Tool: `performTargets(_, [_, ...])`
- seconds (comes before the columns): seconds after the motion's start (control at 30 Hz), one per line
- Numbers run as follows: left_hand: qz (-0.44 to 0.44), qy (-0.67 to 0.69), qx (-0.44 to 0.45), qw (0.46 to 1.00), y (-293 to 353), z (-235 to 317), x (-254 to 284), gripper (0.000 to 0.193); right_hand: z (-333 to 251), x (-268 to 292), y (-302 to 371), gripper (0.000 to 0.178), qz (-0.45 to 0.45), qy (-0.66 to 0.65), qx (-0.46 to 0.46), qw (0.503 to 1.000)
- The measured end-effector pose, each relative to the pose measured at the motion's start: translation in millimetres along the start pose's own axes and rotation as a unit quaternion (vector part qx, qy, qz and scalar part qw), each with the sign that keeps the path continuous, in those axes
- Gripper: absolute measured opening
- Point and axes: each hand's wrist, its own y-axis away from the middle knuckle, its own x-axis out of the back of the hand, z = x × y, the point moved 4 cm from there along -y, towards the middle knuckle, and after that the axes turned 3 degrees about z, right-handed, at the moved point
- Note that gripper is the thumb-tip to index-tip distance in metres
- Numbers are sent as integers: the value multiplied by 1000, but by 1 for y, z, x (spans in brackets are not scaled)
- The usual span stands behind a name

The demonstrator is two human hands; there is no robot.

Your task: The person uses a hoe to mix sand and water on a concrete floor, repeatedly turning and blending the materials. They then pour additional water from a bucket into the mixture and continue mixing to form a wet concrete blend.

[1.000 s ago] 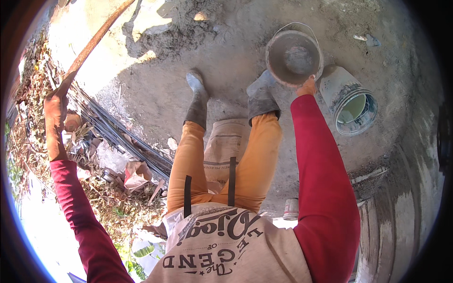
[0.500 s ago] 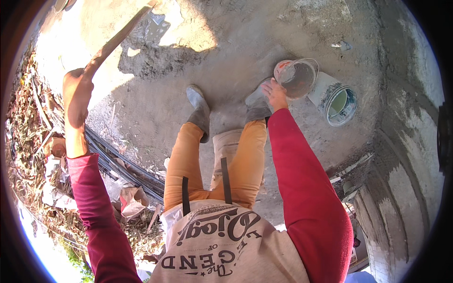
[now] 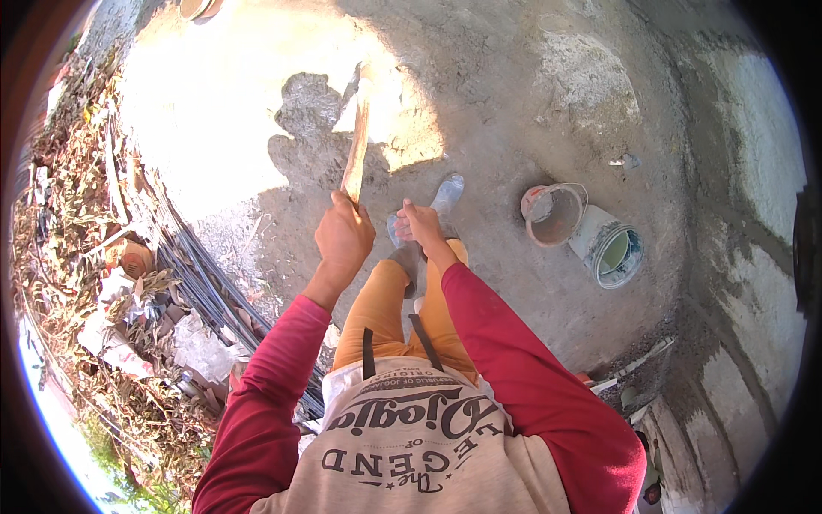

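My left hand [image 3: 344, 238] is closed around the wooden handle [image 3: 357, 146] of what looks like a hoe. The handle points away from me, and a greyish blade [image 3: 351, 86] shows at its far end in the bright sunlight. Just to the right, my right hand [image 3: 419, 224] is held in front of my legs with its fingers apart and nothing in it. The two hands do not touch.
An orange-rimmed bucket [image 3: 561, 230] and a pale bucket [image 3: 591, 233] with greenish liquid stand at right. A rough wall [image 3: 749, 146] rises beyond them. Dark rods or pipes [image 3: 210, 278], dry leaves [image 3: 64, 231] and scraps lie along the left.
My left hand has swung from the far left to the middle with the hoe. My right hand has moved left, away from the buckets. My legs have shifted in a step.
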Motion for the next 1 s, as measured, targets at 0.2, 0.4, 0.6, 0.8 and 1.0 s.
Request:
performTargets(0.2, [-37, -71, -39, 996, 46, -23, -51, 56, -82, -78, -57, 69, -93, -83, -5, 992])
performTargets(0.4, [-84, -47, -68, 993, 63, -87, -70, 65, -101, -117, -121, 45, 119, 102, -14, 987])
performTargets(0.6, [-256, 177, 44, 949, 22, -198, -125, 55, -86, -152, -202, 42, 233, 103, -76, 964])
performTargets(0.8, [-240, 227, 49, 943, 36, -249, -109, 36, -17, -131, -187, 23, 190, -107, 34, 975])
performTargets(1.0, [-197, 290, -71, 934, -35, -201, -83, 27, -214, -128, -113, 14, 240, -54, 249, 937])
